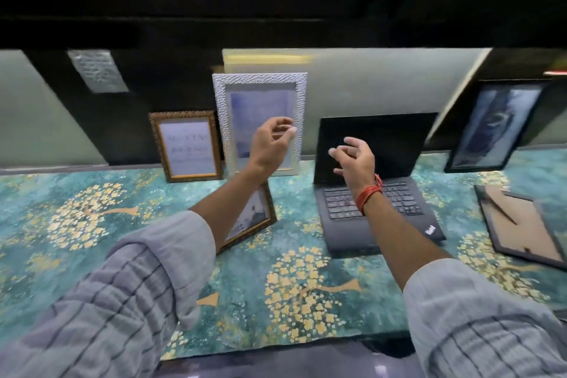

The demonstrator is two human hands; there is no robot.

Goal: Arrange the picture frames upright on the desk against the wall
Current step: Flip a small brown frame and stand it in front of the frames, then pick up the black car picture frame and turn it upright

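Observation:
A silver textured frame [242, 95] stands upright against the wall at the centre. To its left leans a small brown frame [187, 146], also upright. My left hand [271, 143] hovers in front of the silver frame's right edge, fingers curled and apart, holding nothing. My right hand [352, 158] floats over the laptop with fingers spread. Below my left forearm a gold-edged frame [257, 216] lies flat on the desk, partly hidden. A black frame [497, 127] leans against the wall at the right. Another frame [521, 224] lies face down at the far right.
An open black laptop [377, 193] sits right of centre on the teal and gold patterned desk cover [92, 224]. A dark shelf overhangs the wall. The desk's front edge [276, 350] runs near the bottom.

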